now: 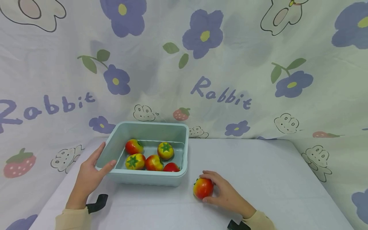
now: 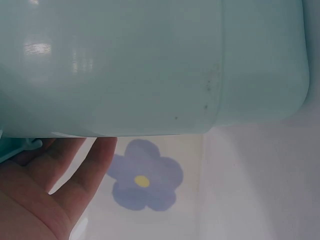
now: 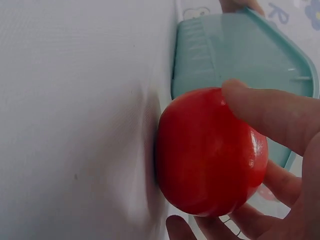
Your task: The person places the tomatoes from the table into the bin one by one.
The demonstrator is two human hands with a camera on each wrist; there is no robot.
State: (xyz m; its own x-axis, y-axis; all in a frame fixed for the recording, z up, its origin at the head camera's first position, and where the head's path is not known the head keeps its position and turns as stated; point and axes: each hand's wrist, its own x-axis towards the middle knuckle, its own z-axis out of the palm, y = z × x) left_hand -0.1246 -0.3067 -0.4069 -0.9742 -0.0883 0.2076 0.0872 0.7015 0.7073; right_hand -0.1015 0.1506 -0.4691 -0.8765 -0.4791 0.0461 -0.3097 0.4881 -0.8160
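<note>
A light blue-green plastic bin (image 1: 143,177) stands on the table, with several red and yellow tomatoes (image 1: 154,163) inside, some showing green star-shaped tops. My left hand (image 1: 91,172) holds the bin by its left side, thumb over the rim and the other fingers along the outer wall. In the left wrist view, the bin's wall (image 2: 150,65) hides part of those fingers. Right of the bin, my right hand (image 1: 222,192) grips a single red and yellow tomato (image 1: 203,188). The right wrist view shows this tomato (image 3: 207,155) low against the white tabletop, between thumb and fingers.
A white cloth covers the table (image 1: 258,172). Behind it hangs a curtain (image 1: 155,76) printed with purple flowers, rabbits and strawberries. Dark straps (image 1: 97,203) sit at both wrists, beside beige sleeves (image 1: 73,219).
</note>
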